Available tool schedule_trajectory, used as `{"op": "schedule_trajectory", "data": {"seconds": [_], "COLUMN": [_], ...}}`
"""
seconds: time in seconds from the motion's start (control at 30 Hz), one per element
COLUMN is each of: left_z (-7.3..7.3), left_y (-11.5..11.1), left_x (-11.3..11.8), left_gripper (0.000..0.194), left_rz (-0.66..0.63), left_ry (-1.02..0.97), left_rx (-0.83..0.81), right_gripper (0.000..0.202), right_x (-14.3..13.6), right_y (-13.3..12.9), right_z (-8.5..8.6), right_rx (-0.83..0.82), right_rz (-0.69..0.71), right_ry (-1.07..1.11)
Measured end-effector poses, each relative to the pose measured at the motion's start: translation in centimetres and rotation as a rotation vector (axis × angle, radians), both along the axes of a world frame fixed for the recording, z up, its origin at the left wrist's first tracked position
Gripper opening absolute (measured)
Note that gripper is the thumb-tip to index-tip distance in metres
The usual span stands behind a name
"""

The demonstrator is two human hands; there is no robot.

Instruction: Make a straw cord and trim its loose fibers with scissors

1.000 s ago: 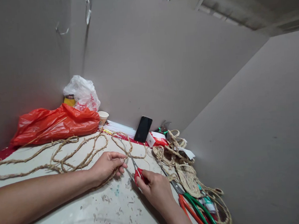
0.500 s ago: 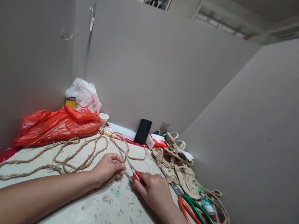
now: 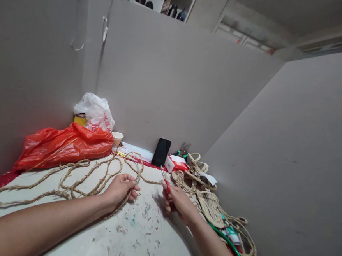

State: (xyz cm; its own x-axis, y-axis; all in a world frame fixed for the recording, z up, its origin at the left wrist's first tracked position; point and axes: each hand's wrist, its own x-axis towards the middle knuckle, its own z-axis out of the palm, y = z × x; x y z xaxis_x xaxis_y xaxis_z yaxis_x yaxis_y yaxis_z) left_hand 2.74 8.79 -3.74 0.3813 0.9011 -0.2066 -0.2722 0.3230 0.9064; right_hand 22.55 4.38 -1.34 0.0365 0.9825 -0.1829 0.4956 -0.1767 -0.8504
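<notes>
My left hand [image 3: 123, 190] is closed on a rough, twisted straw rope [image 3: 109, 217], pinching it between thumb and fingers. From there the rope loops across the white tabletop, with its coils spread behind and to the left. To the right, my right hand [image 3: 179, 203] is wrapped around small scissors with red handles [image 3: 167, 186]. Their narrow blades point up and away from me and look closed. They stand apart from my left hand, close to the rope's far stretch. Part of the handles is hidden by my fingers.
A red plastic bag [image 3: 63, 145], a white plastic bag [image 3: 98, 109] and a paper cup [image 3: 117, 137] stand at the back left. A black phone [image 3: 161, 152] leans against the wall. Braided straw pieces [image 3: 210, 209] and a green handle [image 3: 225, 239] lie at right. Scraps dot the tabletop [image 3: 94, 242].
My right hand has moved right, taking the scissors away from the rope at my left fingers. The blades have swung to point upward and closed. My left hand still holds the rope.
</notes>
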Motion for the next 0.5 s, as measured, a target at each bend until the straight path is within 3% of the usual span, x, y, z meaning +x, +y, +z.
{"op": "schedule_trajectory", "data": {"seconds": [0.1,0.2,0.5], "left_z": [0.3,0.6,1.1], "left_y": [0.1,0.3,1.6], "left_x": [-0.1,-0.3,-1.3], "left_gripper": [0.025,0.024,0.017], "left_rz": [0.000,-0.001,-0.040], "left_ry": [0.012,0.024,-0.074], "left_rx": [0.016,0.028,0.092], "right_gripper": [0.053,0.054,0.039], "right_x": [-0.5,-1.9,-5.1], "right_y": [0.1,-0.7,-1.8], "right_z": [1.9,2.5,-1.3], "right_rx": [-0.040,-0.017,0.278], "right_rz": [0.032,0.071,-0.030], "right_ry": [0.049,0.023,-0.445]}}
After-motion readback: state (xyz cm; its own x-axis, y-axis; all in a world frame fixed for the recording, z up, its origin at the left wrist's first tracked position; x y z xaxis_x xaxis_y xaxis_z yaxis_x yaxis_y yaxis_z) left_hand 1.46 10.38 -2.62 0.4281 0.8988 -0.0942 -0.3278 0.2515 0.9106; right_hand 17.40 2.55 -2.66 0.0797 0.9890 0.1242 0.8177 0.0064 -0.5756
